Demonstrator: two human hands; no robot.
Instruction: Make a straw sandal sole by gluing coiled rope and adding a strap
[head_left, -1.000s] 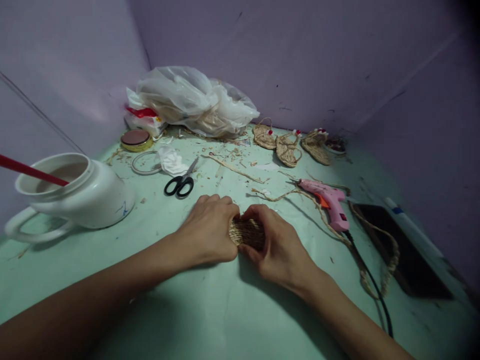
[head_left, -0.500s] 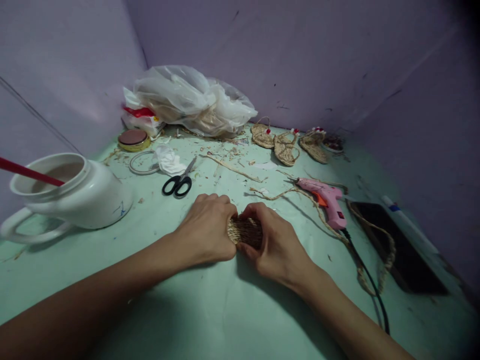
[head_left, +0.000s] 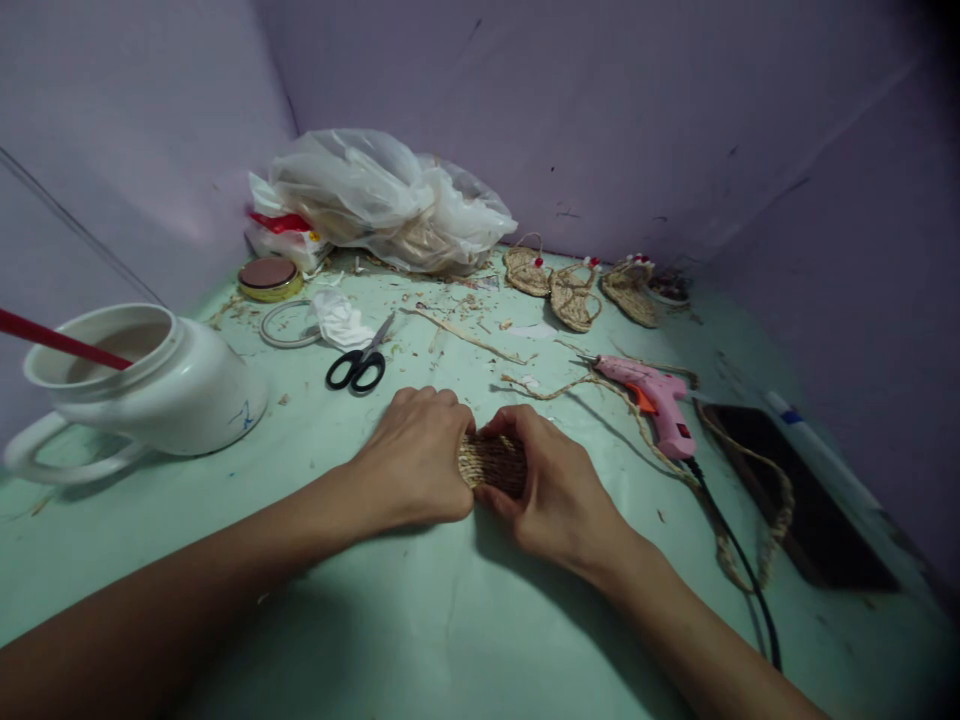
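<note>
Between my hands is a small piece of woven straw (head_left: 491, 464), tan with a darker shaded right half; its ends are hidden by my fingers. My left hand (head_left: 420, 455) is closed on its left end, knuckles up. On the other side my right hand (head_left: 551, 480) grips it with thumb below and fingers above. Beyond the left hand lie black-handled scissors (head_left: 360, 362). A pink glue gun (head_left: 651, 400) rests on its side to the right, with a braided straw cord (head_left: 637, 425) running beside it.
A white mug (head_left: 165, 385) with a red stick (head_left: 64, 340) stands at left. Along the back are a plastic bag (head_left: 390, 200), a round tin (head_left: 268, 278) and small woven straw slippers (head_left: 574, 298) with beads. A dark phone (head_left: 802, 500) lies at right near the glue gun's cable (head_left: 739, 560).
Both hands keep the same grip on the woven piece. Only a very slight shift of the whole view shows.
</note>
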